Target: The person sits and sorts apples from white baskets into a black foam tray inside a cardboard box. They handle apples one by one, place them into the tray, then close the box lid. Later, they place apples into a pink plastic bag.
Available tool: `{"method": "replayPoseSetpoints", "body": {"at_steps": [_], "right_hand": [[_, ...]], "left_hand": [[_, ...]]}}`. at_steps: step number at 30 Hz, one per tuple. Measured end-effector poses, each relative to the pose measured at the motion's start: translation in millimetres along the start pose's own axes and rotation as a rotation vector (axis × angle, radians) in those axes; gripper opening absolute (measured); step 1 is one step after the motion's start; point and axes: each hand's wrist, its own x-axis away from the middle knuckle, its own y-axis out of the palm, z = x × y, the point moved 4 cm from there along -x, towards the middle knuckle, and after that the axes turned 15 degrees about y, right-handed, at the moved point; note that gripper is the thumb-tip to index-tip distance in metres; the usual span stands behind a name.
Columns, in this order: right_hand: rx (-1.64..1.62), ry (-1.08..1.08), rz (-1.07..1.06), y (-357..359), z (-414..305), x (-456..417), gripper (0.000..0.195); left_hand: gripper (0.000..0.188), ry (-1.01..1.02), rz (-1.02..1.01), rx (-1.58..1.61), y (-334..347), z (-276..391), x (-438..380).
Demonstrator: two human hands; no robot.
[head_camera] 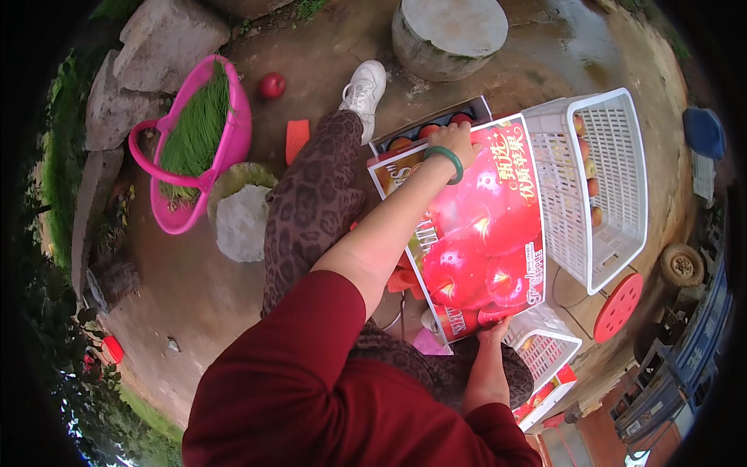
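Observation:
A carton lid [484, 227] printed with red apples lies tilted before me, covering most of an open carton [487, 108]. Several red apples [429, 131] in a dark tray show past the lid's far edge. My left hand [455, 143], with a green bangle [446, 160] on its wrist, holds the lid at that far edge; its fingertips are partly hidden. At the near edge, my right hand [495, 333] grips the lid's corner, thumb on top and the other fingers out of sight underneath.
A white plastic crate [618, 175] with several apples stands right of the lid, near a red stool top [618, 307]. On the left are a pink basket [239, 128] of grass, a loose apple [272, 86] and an orange foam net [297, 141]. A concrete cylinder [452, 29] stands ahead.

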Motion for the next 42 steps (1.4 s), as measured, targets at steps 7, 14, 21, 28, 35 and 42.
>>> {"method": "replayPoseSetpoints", "body": {"at_steps": [7,14,21,28,35,42], "right_hand": [[-0.020,0.073,-0.171,37,-2,-2,0.072],[-0.009,0.090,-0.140,55,-6,1,0.067],[0.043,-0.015,-0.107,50,-8,-4,0.065],[0.046,-0.056,-0.058,47,-15,-2,0.058],[0.165,0.137,-0.024,52,-17,-20,0.066],[0.161,0.250,-0.028,43,-7,-45,0.073]], "left_hand": [[0.051,-0.002,0.067,-0.046,-18,-7,-19],[0.057,-0.059,0.004,-0.039,-5,-42,-37],[0.059,-0.044,-0.018,-0.016,3,-54,-48],[0.058,-0.086,-0.062,-0.025,9,-53,-53],[0.061,-0.092,-0.133,-0.036,26,-71,-65],[0.058,-0.071,-0.168,-0.027,47,-81,-72]]}}
